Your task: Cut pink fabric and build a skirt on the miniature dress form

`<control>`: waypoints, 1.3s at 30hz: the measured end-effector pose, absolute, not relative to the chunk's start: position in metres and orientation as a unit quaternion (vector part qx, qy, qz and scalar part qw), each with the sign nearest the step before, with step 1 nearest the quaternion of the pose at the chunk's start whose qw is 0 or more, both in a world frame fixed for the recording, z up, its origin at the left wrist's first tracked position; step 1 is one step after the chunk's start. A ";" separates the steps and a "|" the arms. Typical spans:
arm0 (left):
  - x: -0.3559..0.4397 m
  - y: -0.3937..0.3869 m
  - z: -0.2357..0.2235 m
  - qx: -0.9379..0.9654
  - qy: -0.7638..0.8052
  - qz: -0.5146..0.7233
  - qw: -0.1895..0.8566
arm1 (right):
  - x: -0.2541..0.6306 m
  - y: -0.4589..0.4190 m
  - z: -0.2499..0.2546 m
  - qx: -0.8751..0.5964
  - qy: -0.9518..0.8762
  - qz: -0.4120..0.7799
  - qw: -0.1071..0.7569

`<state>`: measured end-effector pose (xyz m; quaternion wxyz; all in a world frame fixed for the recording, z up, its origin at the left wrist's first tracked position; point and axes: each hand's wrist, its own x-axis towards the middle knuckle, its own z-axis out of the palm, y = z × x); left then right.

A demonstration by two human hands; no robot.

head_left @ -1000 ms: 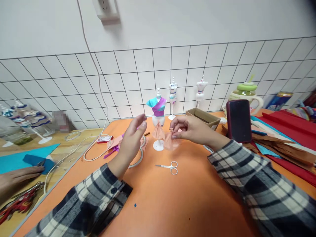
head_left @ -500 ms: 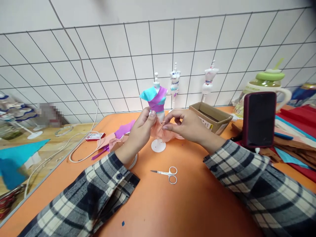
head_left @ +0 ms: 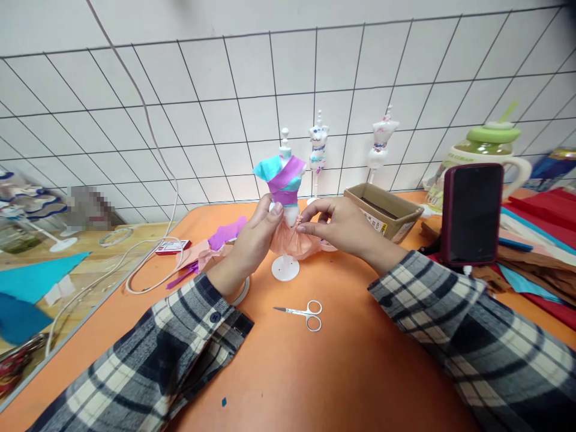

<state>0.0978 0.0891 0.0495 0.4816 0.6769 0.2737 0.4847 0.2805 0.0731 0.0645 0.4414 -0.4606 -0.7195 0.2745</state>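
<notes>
A small white dress form stands upright on a round white base, its chest wrapped in turquoise and purple crepe paper. Around its lower part hangs gathered peach crepe paper. My left hand is closed at the form's left side, thumb forward, holding the peach paper against it. On the other side my right hand pinches the gathered top edge of that paper between thumb and fingertips. Small scissors lie on the orange table in front of the base.
Two more dress forms stand by the tiled wall, beside a cardboard box. A phone stands upright at right, before a green-lidded jug and coloured paper. Purple and peach scraps and a white cable lie left.
The view has shifted slightly. Both hands keep their hold, and the peach paper now shows more spread out around the form, with the base tilted slightly differently.
</notes>
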 end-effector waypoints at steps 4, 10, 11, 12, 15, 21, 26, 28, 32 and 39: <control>0.096 0.089 0.050 0.682 0.217 0.473 0.514 | 0.280 0.072 0.066 -0.449 -0.722 0.270 0.452; 0.097 0.086 0.056 0.691 0.209 0.449 0.527 | 0.284 0.072 0.065 -0.428 -0.750 0.237 0.444; 0.097 0.084 0.057 0.696 0.217 0.441 0.523 | 0.284 0.071 0.065 -0.425 -0.756 0.228 0.443; 0.098 0.083 0.058 0.702 0.227 0.434 0.517 | 0.284 0.071 0.065 -0.422 -0.761 0.220 0.441; 0.100 0.081 0.059 0.710 0.248 0.430 0.500 | 0.284 0.070 0.065 -0.421 -0.769 0.196 0.439; 0.096 0.088 0.054 0.699 0.241 0.444 0.506 | 0.286 0.066 0.073 -0.434 -0.769 0.217 0.415; 0.092 0.088 0.055 0.685 0.165 0.422 0.570 | 0.289 0.064 0.078 -0.434 -0.755 0.234 0.431; 0.092 0.087 0.056 0.688 0.152 0.421 0.572 | 0.289 0.064 0.077 -0.429 -0.752 0.239 0.440; 0.096 0.084 0.053 0.717 0.203 0.424 0.515 | 0.287 0.066 0.074 -0.418 -0.748 0.244 0.453; 0.100 0.084 0.050 0.730 0.235 0.434 0.472 | 0.286 0.074 0.062 -0.394 -0.736 0.230 0.501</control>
